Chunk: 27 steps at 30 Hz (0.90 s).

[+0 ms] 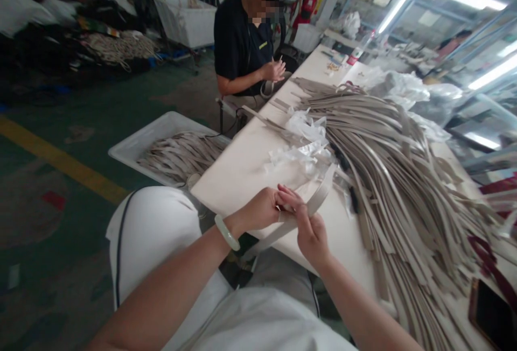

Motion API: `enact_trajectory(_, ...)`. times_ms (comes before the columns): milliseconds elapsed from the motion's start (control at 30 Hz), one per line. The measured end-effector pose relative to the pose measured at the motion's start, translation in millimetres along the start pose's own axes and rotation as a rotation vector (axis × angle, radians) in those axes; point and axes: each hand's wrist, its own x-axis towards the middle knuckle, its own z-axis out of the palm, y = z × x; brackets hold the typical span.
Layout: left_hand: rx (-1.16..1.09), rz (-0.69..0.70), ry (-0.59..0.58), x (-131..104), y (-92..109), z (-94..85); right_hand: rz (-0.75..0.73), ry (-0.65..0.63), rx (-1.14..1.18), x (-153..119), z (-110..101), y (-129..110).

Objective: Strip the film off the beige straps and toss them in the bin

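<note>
A flat beige-grey strap (322, 192) curves up from my right hand (313, 232), whose fingers are closed round it. Its lower part slopes down to the left, past the table's front edge. Close against the right fingers is my left hand (266, 206), its fingers curled in a pinch. A small pale piece (286, 215) shows between the hands; whether the left fingers hold it or the strap is hidden. A pale green bangle circles my left wrist. Right of my hands lies a large heap of similar straps (388, 162).
Crumpled clear plastic (305, 138) lies on the white table (238, 178). A phone (490, 313) rests at the lower right. Left of the table, a white tub (169, 119) holds more straps. Across from me a co-worker (246, 44) sits with hands together at the table edge.
</note>
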Motion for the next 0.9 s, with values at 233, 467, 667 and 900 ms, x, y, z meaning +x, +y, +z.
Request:
enact_trajectory(233, 0.071, -0.171, -0.065, -5.0, 0.8, -3.6, 0.085, 0.167, 0.325, 18.2, -22.2, -12.3)
enact_trajectory(467, 0.06, -0.023, -0.059, -4.4, 2.9, -3.8, 0.066, 0.011, 0.069, -5.5, -0.9, -1.7)
enact_trajectory(667, 0.103, -0.207, -0.041, -7.2, 1.1, -4.7, 0.096, 0.233, 0.318, 16.8, -27.3, -11.0)
enact_trajectory(900, 0.046, -0.238, -0.05, -6.9, 6.3, -2.8, -0.16, 0.336, -0.269, 15.0, -38.3, -6.5)
